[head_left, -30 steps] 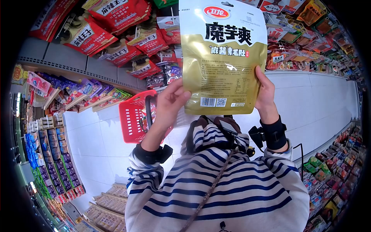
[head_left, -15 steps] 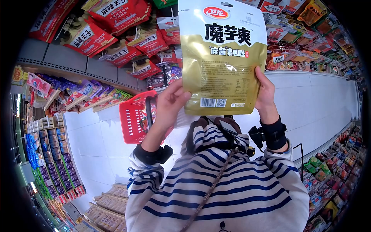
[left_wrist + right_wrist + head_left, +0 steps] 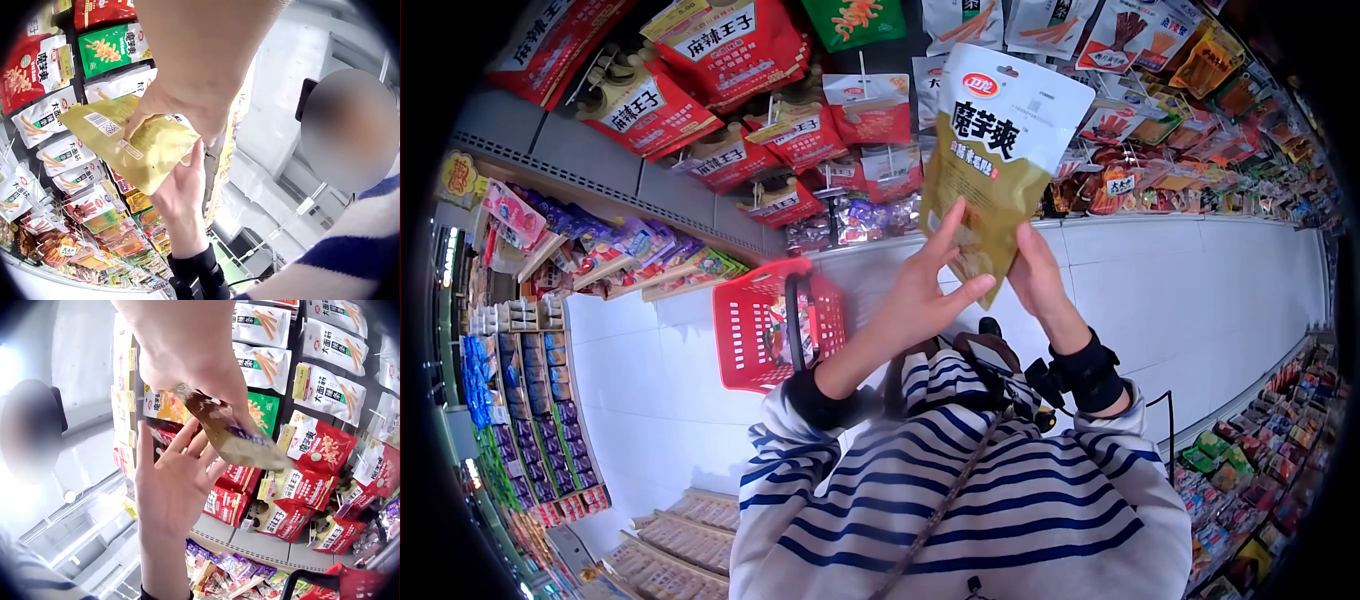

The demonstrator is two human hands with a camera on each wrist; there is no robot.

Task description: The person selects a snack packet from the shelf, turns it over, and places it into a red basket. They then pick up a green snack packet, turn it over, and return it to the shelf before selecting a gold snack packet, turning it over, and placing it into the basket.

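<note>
A white-and-gold snack pouch [image 3: 990,170] is held up before the chest, tilted, its printed side towards the head camera. My right hand [image 3: 1040,280] grips its lower right edge. In the right wrist view the pouch [image 3: 231,431] shows nearly edge-on below that hand [image 3: 200,362]. My left hand [image 3: 930,290] lies at the pouch's lower left with fingers extended and thumb apart. Its palm [image 3: 175,487] faces the right wrist camera, the fingers spread and their tips partly behind the pouch. In the left wrist view the barcode side of the pouch [image 3: 137,144] shows.
A red shopping basket [image 3: 740,330] with packets inside stands on the floor at the left. Red snack pouches [image 3: 650,110] hang on shelf hooks ahead, with white pouches [image 3: 1040,25] farther right. Low racks of small packets [image 3: 1260,450] line the right side.
The pouch has tilted and moved farther away, now appearing smaller and partly turned. My left hand has shifted right and straightened its fingers, releasing its pinch on the left edge.
</note>
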